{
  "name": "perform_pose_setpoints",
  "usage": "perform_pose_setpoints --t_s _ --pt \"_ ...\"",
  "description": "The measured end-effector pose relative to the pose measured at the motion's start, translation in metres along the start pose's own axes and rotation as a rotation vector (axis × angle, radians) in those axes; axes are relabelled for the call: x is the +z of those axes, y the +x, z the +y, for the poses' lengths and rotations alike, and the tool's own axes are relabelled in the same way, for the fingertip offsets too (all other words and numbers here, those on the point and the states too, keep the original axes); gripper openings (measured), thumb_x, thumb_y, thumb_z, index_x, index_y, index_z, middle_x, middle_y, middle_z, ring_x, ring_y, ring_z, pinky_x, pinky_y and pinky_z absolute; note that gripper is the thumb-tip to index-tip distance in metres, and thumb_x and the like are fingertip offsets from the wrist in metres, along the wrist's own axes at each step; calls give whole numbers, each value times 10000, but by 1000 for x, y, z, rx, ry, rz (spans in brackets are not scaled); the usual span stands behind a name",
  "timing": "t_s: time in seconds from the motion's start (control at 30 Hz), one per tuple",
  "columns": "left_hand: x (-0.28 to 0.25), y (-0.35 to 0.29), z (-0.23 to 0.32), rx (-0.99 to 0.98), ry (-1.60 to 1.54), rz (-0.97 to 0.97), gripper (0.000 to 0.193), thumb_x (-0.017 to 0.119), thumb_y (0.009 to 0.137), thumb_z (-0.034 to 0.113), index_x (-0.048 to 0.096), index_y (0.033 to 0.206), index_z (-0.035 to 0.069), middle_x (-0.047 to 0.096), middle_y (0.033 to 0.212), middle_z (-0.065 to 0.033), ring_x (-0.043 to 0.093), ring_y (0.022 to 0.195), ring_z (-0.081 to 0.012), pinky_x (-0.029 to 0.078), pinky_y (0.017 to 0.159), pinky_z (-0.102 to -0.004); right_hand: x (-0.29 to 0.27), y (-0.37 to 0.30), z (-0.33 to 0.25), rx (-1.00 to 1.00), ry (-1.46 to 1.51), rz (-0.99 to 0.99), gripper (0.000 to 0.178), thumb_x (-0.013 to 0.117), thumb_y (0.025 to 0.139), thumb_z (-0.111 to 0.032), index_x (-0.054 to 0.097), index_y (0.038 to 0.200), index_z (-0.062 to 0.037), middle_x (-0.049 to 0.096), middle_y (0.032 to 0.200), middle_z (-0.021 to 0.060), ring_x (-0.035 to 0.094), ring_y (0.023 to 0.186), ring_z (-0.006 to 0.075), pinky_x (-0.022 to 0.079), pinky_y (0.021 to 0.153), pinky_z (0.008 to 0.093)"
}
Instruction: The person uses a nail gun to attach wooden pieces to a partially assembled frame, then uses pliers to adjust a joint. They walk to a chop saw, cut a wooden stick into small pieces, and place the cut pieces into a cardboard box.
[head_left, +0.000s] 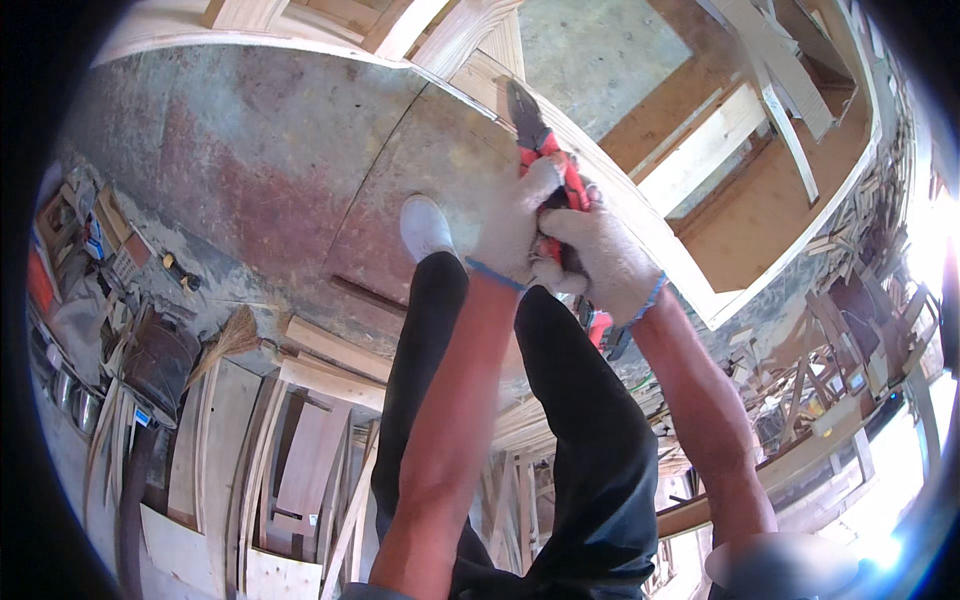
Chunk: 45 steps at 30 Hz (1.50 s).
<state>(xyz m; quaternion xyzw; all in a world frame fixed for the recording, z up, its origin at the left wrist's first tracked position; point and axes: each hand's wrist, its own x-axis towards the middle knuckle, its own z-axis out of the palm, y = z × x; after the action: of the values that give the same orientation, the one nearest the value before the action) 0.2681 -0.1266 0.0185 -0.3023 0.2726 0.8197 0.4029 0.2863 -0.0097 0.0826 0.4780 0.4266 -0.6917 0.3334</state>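
Note:
Both my hands wear white work gloves with blue cuffs. A pair of pliers (527, 115) with dark jaws and red handles points away from me, its jaws over the edge of a pale wooden frame (640, 210). I cannot tell whether the jaws touch the wood. My left hand (512, 235) is closed round the left handle, slightly blurred. Around the other handle closes my right hand (605, 245). The lower ends of the handles are partly hidden by the gloves.
A red and black tool (600, 328) lies beside my right knee. Boards and planks (310, 460) lean behind me on the left, near a broom (228, 338). Wood scraps (800, 390) pile up on the right. Stained concrete floor (260, 170) lies ahead left.

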Motion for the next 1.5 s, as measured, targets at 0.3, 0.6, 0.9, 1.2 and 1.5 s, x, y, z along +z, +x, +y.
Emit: perform_pose_setpoints --t_s 0.3,0.6,0.9,1.2,1.5 --pt "11 27 5 4 29 78 280 646 1046 342 636 1079 64 688 966 -73 695 899 -185 578 817 -324 1 9 -21 -48 174 -64 171 589 934 14 594 1093 -48 609 774 74 577 572 134 413 443 265" --pt "-4 -11 5 -51 60 34 386 661 1030 404 630 1197 58 722 990 -91 699 822 -177 581 744 -300 17 5 15 -91 -37 94 41 641 947 -42 614 978 -45 608 740 60 566 539 133 426 402 279" --pt "7 13 24 -45 210 77 323 646 1045 342 660 1132 31 722 1007 -85 709 904 -191 584 825 -327 5 29 8 -126 196 -46 166 642 931 -32 607 1092 -58 640 864 70 615 637 138 489 489 284" --pt "-9 9 6 8 6 -41 267 634 1054 333 608 1107 72 687 990 -90 692 941 -215 582 834 -364 15 7 -3 -7 -10 82 38 623 944 -54 617 979 -66 617 752 76 568 531 147 371 388 256" --pt "-20 -2 34 -127 157 -37 359 657 1044 395 638 1169 59 713 1015 -89 703 925 -201 576 838 -331 33 26 28 -99 130 70 119 651 914 -45 602 1022 -52 614 738 46 629 607 160 476 499 326"
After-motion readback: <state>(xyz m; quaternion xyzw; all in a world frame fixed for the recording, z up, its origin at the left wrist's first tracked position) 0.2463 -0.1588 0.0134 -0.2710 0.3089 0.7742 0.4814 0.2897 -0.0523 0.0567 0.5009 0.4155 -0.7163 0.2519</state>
